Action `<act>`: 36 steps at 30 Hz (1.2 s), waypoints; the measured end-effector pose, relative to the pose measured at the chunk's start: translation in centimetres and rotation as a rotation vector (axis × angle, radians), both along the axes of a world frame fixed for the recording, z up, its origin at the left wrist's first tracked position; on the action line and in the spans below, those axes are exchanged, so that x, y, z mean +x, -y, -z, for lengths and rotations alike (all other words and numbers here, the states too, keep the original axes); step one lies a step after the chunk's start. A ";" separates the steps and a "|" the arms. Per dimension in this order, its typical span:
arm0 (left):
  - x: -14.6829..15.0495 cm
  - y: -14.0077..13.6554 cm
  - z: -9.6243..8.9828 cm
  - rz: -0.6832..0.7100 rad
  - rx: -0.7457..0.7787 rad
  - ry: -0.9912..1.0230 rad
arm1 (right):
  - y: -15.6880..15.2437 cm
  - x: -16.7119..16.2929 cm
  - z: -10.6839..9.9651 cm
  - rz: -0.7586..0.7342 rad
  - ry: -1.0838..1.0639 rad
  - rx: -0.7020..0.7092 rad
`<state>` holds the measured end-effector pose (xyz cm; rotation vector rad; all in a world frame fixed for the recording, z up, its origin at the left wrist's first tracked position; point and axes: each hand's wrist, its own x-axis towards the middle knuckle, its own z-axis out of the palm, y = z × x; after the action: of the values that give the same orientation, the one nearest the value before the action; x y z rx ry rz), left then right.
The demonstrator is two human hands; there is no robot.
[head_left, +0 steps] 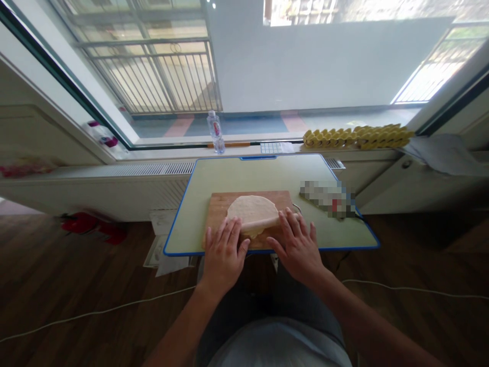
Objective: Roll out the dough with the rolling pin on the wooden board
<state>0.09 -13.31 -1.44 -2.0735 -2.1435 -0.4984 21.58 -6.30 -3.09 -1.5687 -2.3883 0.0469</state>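
A flattened sheet of pale dough (pixel 252 208) lies on a wooden cutting board (pixel 218 202). Across the dough's near part runs a light-coloured rolling pin (pixel 262 224), its ends partly covered by my hands. My left hand (pixel 225 251) rests palm down on the pin's left end, fingers stretched out and thumb apart. On the right end, my right hand (pixel 299 248) lies with spread, extended fingers, its thumb pointing inward. A little dough shows on the near side of the pin, between the thumbs. Neither hand wraps around the pin.
The board sits on a small blue-edged table (pixel 252 173). A pixelated object (pixel 327 200) lies at the table's right. On the windowsill stand a plastic bottle (pixel 216 133) and a yellow folded decoration (pixel 357 137). A white cable (pixel 114 307) crosses the floor near a red object (pixel 93 228).
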 end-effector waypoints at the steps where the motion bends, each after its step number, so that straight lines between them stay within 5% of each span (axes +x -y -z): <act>1: 0.2 0.4 0.1 0.002 0.002 -0.001 | 0.3 0.1 0.0 -0.001 -0.003 0.000; 8: 0.3 -0.3 -0.1 -0.019 -0.013 0.020 | -0.5 -0.5 -0.3 0.014 0.015 0.001; 17: -1.9 -6.1 -0.8 -0.094 -0.066 0.039 | -8.7 -5.0 -2.2 0.010 0.030 -0.102; 22: -2.1 -6.7 -1.2 -0.085 -0.053 0.017 | -11.6 -6.6 -2.9 -0.029 0.053 -0.134; 36: 2.1 0.0 -0.9 0.044 -0.035 0.041 | -6.0 -1.9 -0.8 -0.023 -0.028 0.002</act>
<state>2.22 -13.34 -0.54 -2.1522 -2.1482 -0.5158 19.67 -0.31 -2.29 -1.5298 -2.3847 0.0703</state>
